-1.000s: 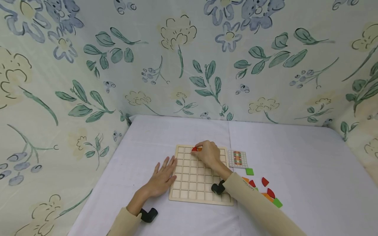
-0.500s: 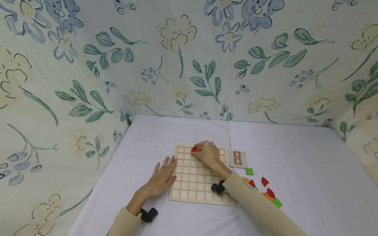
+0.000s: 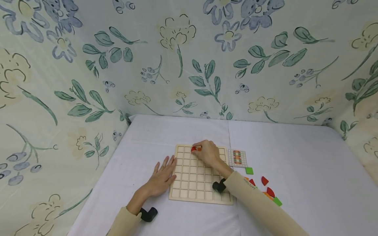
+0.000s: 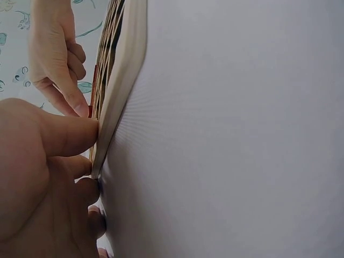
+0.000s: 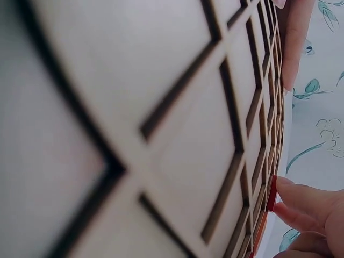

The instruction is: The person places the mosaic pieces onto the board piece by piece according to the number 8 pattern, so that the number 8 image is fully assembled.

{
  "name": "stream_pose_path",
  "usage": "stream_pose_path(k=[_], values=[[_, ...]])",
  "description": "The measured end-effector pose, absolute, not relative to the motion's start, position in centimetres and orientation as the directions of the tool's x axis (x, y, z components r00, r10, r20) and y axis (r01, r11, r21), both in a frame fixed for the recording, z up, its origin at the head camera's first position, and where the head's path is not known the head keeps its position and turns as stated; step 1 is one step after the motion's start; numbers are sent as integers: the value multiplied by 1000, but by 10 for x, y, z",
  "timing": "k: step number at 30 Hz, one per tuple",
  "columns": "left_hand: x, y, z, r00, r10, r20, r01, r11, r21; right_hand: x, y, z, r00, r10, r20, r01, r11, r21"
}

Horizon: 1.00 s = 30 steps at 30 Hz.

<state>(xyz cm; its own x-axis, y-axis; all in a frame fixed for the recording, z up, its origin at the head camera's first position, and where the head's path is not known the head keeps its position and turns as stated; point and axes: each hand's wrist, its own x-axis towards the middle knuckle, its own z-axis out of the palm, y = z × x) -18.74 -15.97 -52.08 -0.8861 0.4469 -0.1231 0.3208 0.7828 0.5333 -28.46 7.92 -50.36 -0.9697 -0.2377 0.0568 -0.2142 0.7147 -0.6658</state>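
A wooden grid board (image 3: 192, 178) lies on the white cloth. My left hand (image 3: 160, 178) rests at its left edge, fingers spread, with the thumb and fingertips against the frame in the left wrist view. My right hand (image 3: 209, 153) is over the far rows and pinches a small red tile (image 3: 193, 149) between thumb and forefinger. In the right wrist view this red tile (image 5: 272, 193) stands right at the grid's surface. Beside it an orange tile (image 3: 199, 148) shows in the top row, partly covered by the right fingers.
A pattern card (image 3: 237, 158) lies along the board's right side, with a green square tile (image 3: 249, 170) just below it. Farther right are loose tiles, among them a red quarter-round (image 3: 264, 180) and a green one (image 3: 277, 201); the right sleeve (image 3: 251, 200) covers some. Floral cloth (image 3: 183, 65) hangs behind.
Almost nothing differs. The right hand stays at the top row with the red tile, its fingers shifted very slightly left, and the left hand has kept its place.
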Motion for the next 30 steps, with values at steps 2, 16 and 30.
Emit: stream_pose_path(k=[2,16,30], values=[[-187,-160,-521,-886,446,-123,320,783,534,-285,80,-504,-970,-235,69,-220,714,-665],[-187,-159,-518,-884,452,-121,323,776,543,-287,80,-506,-978,-177,108,-204,732,-650],[-187,-158,-517,-887,445,-122,316,779,541,-287,79,-508,-979,-158,127,-202,730,-653]])
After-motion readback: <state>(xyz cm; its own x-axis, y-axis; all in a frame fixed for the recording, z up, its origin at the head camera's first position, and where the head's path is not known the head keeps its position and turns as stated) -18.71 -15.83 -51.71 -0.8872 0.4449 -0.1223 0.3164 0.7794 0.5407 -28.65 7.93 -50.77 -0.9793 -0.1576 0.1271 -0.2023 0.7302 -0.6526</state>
